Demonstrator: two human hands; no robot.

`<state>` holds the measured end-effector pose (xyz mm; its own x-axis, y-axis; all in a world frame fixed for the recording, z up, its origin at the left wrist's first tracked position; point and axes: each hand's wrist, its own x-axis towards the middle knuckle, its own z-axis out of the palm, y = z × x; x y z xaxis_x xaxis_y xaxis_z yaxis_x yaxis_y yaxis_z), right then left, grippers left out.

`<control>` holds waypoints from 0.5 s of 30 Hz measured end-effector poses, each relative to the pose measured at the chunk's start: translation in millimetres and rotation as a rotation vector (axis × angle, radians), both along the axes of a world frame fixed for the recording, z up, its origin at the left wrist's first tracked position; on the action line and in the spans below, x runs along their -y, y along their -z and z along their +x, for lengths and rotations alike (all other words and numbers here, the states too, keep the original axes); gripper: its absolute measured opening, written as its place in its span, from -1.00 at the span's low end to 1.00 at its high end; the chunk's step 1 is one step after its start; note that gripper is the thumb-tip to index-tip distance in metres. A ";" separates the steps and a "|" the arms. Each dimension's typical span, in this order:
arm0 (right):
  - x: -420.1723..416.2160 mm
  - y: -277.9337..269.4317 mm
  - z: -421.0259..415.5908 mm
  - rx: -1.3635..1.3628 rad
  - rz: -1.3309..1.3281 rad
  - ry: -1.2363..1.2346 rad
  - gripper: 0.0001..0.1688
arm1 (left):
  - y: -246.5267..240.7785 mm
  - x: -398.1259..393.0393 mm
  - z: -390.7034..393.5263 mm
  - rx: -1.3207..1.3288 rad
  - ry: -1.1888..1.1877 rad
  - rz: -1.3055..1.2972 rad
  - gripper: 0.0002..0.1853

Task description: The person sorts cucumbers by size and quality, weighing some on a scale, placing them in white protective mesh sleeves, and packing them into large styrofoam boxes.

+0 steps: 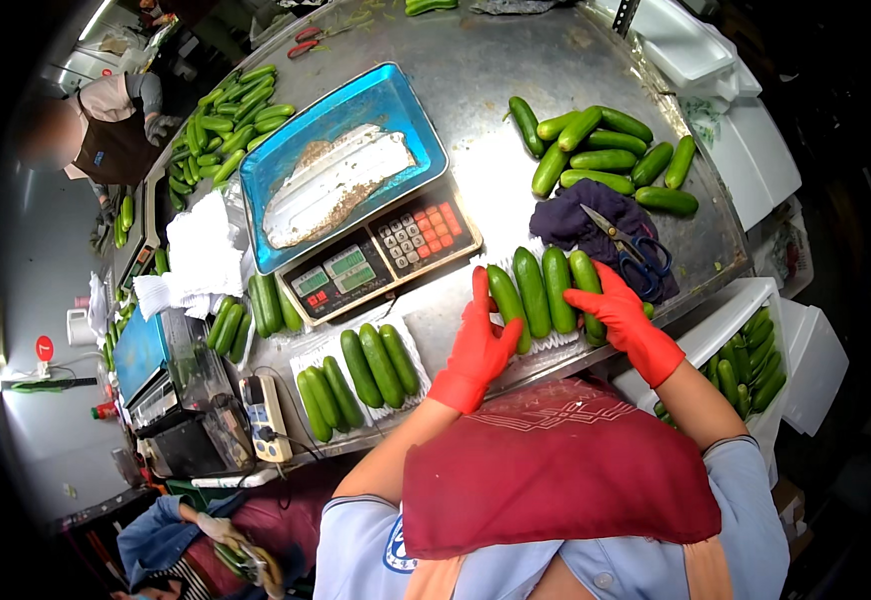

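Observation:
Both my hands wear red rubber gloves. A row of green cucumbers (535,292) lies side by side on white foam netting (497,259) at the table's near edge. My left hand (477,349) grips the leftmost cucumber (507,304) along its outer side, with the thumb near its lower end. My right hand (623,319) is around the rightmost cucumber (585,274), its thumb across the front. Some fingers of each hand are hidden. Just beyond the right hand, blue-handled scissors (634,255) rest on a dark purple cloth (570,210).
A digital scale (398,251) with a blue tray (402,90) stands ahead-left. Loose cucumbers (604,160) are piled beyond the cloth. Netted cucumber groups (381,364) lie left, beside a power strip (263,416). A white crate (773,300) holds cucumbers at right. Two co-workers (117,127) are at left.

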<state>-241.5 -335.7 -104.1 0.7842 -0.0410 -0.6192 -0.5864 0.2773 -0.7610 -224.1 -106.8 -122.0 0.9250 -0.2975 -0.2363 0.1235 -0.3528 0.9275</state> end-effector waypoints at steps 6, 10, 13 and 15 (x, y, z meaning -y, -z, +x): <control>-3.7 21.0 -3.0 0.139 -0.184 0.031 -0.17 | -3.5 -5.7 9.2 -0.239 0.059 -0.037 -0.07; -2.8 4.3 -6.1 0.039 -0.162 0.016 -0.17 | -7.3 -8.0 3.8 -0.231 0.022 -0.106 -0.08; -7.7 -13.1 -5.0 0.044 -0.160 0.030 -0.16 | -17.1 -8.1 2.0 -0.162 0.030 -0.034 -0.08; -17.4 -30.4 -3.5 0.059 -0.162 0.048 -0.13 | -24.4 -8.0 2.2 -0.109 0.051 0.015 -0.08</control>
